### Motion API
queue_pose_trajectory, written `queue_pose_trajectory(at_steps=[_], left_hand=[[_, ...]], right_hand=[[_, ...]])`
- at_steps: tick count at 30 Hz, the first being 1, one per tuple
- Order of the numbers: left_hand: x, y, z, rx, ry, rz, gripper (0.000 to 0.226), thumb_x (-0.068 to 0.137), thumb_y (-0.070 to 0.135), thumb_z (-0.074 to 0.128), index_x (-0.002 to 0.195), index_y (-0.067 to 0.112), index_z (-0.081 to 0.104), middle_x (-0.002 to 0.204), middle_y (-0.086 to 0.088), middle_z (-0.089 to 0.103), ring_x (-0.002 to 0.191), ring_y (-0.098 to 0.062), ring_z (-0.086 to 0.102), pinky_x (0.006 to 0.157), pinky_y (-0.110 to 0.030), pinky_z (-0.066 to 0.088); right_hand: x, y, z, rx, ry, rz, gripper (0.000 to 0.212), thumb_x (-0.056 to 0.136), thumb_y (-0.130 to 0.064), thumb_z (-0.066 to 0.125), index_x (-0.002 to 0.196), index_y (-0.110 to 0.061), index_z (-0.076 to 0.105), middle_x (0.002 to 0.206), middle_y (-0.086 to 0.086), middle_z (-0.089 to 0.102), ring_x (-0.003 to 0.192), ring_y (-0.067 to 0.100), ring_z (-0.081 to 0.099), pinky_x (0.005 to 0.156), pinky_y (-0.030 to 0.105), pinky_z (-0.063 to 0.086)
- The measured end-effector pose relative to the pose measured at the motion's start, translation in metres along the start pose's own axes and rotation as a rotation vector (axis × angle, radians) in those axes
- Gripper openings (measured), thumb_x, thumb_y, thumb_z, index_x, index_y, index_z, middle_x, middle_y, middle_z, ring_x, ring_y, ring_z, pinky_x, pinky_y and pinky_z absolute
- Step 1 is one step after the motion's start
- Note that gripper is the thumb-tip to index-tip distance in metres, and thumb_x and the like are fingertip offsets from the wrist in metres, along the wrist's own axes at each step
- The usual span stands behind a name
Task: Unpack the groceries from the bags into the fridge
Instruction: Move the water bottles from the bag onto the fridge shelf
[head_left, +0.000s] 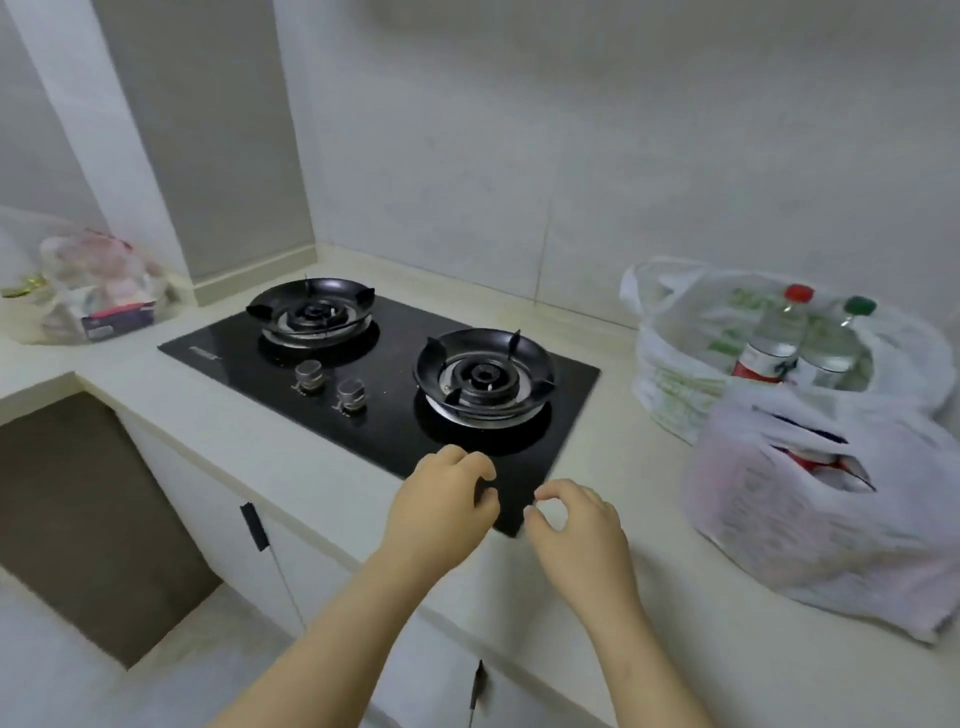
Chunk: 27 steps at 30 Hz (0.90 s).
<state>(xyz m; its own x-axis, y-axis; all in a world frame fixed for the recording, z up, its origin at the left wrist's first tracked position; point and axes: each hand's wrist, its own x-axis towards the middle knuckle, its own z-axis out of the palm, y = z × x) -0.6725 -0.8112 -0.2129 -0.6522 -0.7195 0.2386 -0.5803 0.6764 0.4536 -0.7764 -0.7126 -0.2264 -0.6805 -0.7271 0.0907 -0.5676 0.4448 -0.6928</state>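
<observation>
Where the hands are: the left hand (441, 499) and the right hand (576, 535) hover side by side, a small gap between them, over the front right corner of the black hob (374, 405); neither touches a bag.
Left hand: fingers loosely curled, holding nothing, above the hob's front edge.
Right hand: fingers loosely bent, thumb and forefinger tips close together with nothing between them, above the pale counter (644, 582) just off the hob's corner.
Near bag (810, 525): white plastic, standing on the counter to the right of the right hand and apart from it; its mouth gapes and red-and-white packaging shows inside.
Rear bag (675, 379): white with green print, behind the near bag and touching it, close to the wall.
Bottles: a red-capped bottle (771, 338) and a green-capped bottle (839, 348) stand upright side by side in the rear bag.
Far bag (98, 291): clear plastic, at the counter's left end, across the hob and well apart from both hands; its contents are too blurred to name.
Hob: two burners and two knobs.
</observation>
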Motion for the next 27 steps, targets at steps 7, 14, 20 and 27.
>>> queue_pose_trajectory(at_steps=[7,14,20,27], left_hand=[[0.095,0.007,0.017,-0.063,-0.066,0.211,0.03,0.093,0.03,0.048,0.121,0.023,0.057,0.119,0.008,0.053,0.109,-0.011,0.048,0.085,-0.025,0.047],[0.146,0.036,0.041,-0.103,-0.137,0.347,0.029,0.092,0.029,0.048,0.118,0.022,0.058,0.116,0.005,0.055,0.108,-0.015,0.05,0.086,-0.029,0.047],[0.17,0.084,0.048,-0.138,-0.128,0.436,0.029,0.092,0.031,0.048,0.119,0.023,0.057,0.115,0.005,0.054,0.109,-0.014,0.049,0.083,-0.026,0.045],[0.207,0.152,0.054,-0.153,-0.148,0.553,0.029,0.092,0.027,0.05,0.119,0.021,0.057,0.121,0.002,0.053,0.11,-0.017,0.051,0.085,-0.028,0.045]], right_hand=[[0.07,0.001,-0.009,-0.027,0.177,0.087,0.021,0.089,-0.027,0.053,0.109,-0.024,0.059,0.115,-0.011,0.059,0.111,0.015,0.047,0.091,0.027,0.039],[0.098,0.021,-0.035,-0.061,0.309,0.156,0.022,0.089,-0.026,0.055,0.11,-0.023,0.06,0.116,-0.01,0.06,0.111,0.015,0.05,0.089,0.025,0.04],[0.114,0.027,-0.089,0.054,0.431,0.121,0.018,0.088,-0.021,0.058,0.107,-0.022,0.06,0.096,-0.019,0.047,0.1,0.004,0.046,0.078,0.017,0.031],[0.146,0.052,-0.169,0.064,0.52,0.07,0.018,0.089,-0.021,0.056,0.106,-0.021,0.062,0.105,-0.007,0.057,0.096,0.011,0.054,0.081,0.028,0.046]])
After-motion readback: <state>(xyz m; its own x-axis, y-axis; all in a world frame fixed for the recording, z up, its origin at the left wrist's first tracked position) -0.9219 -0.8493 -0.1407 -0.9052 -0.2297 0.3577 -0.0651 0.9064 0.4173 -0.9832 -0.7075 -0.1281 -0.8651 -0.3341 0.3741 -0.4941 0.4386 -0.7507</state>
